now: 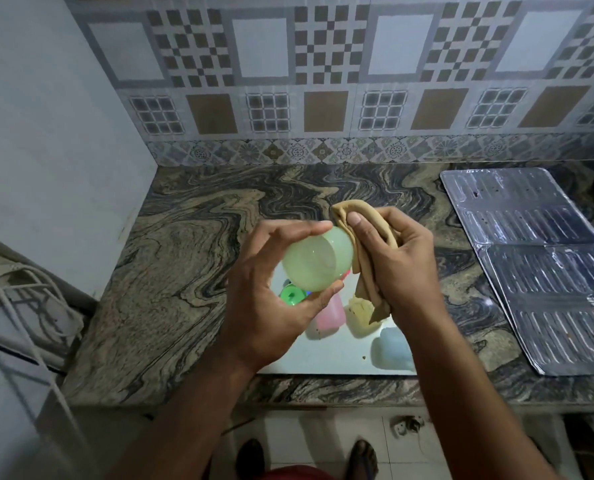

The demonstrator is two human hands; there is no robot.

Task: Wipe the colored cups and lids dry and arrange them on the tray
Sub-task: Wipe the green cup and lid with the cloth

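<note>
Left hand (271,299): fingers wrapped round pale green cup (318,259), above the white tray (337,362).
Right hand (403,258): clutching tan cloth (365,251), pressed against the cup's right side.
Axis: cup tipped sideways.

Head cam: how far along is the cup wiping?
Done: cannot tell; a pink cup, yellow cup and blue cup sit on the white tray, dryness unreadable. In hand: the left hand grips the pale green cup while the right hand presses the tan cloth against it. Left: placing this cup, plus the bright green lid on the tray.
</note>
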